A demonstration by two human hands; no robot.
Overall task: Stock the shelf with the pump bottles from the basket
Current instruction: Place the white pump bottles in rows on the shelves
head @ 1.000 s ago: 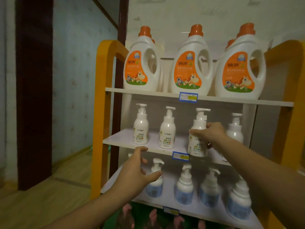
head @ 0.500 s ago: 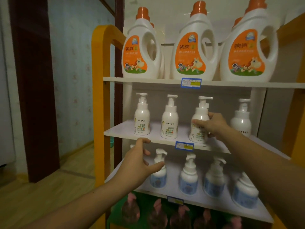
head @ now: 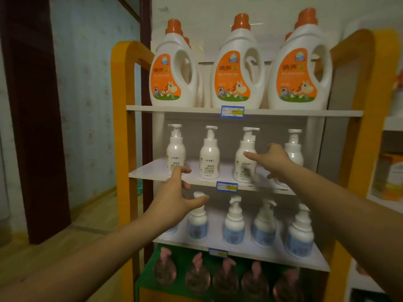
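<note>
An orange-framed rack carries three jugs on top. Four white pump bottles stand in a row on the middle shelf. The right hand, fingers spread, hovers just right of the third bottle, holding nothing. The left hand is spread near the shelf's front edge.

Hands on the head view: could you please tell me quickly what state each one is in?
Left hand: open, holding nothing.
Right hand: open, fingers spread, holding nothing.
</note>
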